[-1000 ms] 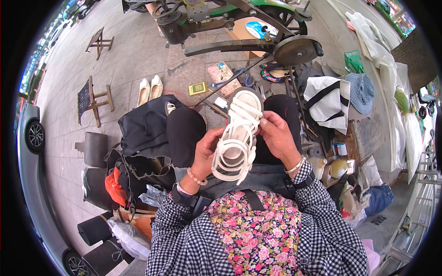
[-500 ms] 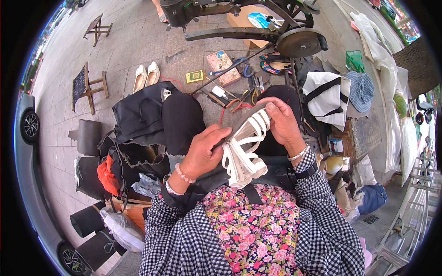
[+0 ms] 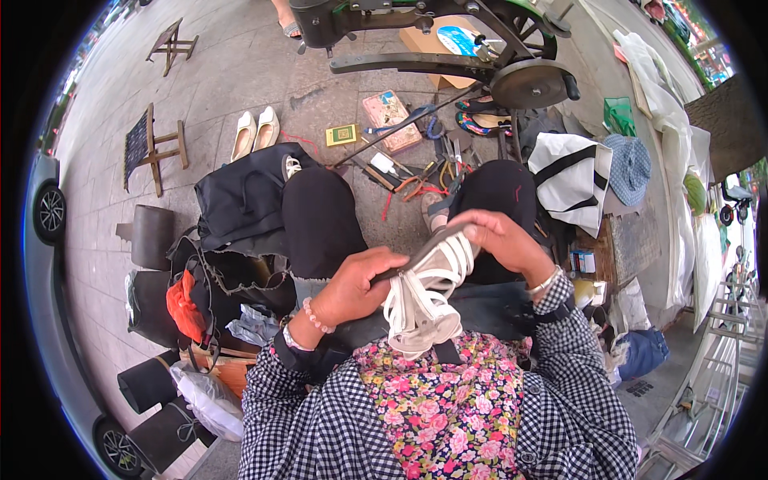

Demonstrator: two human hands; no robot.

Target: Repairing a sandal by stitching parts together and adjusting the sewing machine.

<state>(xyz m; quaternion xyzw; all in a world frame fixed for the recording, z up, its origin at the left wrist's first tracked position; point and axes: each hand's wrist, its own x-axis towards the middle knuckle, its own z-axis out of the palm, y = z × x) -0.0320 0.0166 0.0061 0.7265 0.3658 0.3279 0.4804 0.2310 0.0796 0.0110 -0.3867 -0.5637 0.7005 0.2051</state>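
You hold white sandal (image 3: 432,294) between left hand (image 3: 358,282) and right hand (image 3: 512,245), before floral top (image 3: 436,408). Long axis slants: strappy end low, toward you; other end up, rightward. Left clasps sole edge midway; right, nearer upper end, grips it.

Couple of stools (image 3: 138,150) off to the left, grey car (image 3: 58,308) too, plus a blue hat (image 3: 630,170) right beside a tote (image 3: 574,192).

White sandal (image 3: 428,292), pink floral top (image 3: 438,408), black-and-white checked sleeves (image 3: 564,360), orange cloth (image 3: 184,306), blue hat (image 3: 630,172)
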